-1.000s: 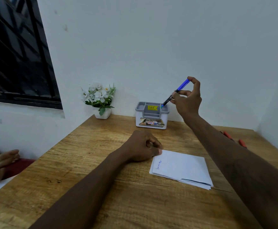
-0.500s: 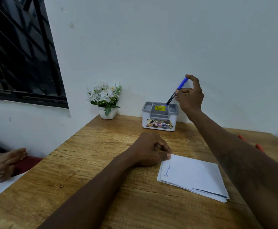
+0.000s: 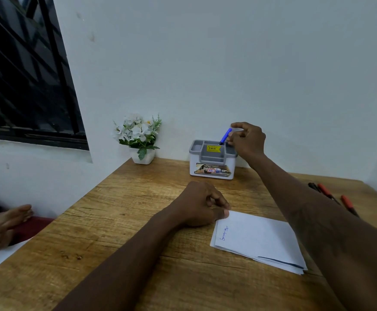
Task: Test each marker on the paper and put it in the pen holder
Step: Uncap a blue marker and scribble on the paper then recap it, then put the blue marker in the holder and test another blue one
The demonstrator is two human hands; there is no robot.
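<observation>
Nearest, the folded white paper [image 3: 257, 239] lies on the wooden table [image 3: 127, 225], a blue scribble near its left edge. The left hand [image 3: 199, 205], fingers curled on nothing, presses its thumb on the paper's corner. Farther back, the grey-and-white pen holder [image 3: 212, 163] stands by the wall. The blue marker [image 3: 226, 135], its black lower end down in a rear compartment, leans up to the right, pinched by the right hand [image 3: 247, 140].

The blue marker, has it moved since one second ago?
Yes. The blue marker has gone down into the pen holder; earlier it stood mostly above it. The right hand pinches it.
</observation>
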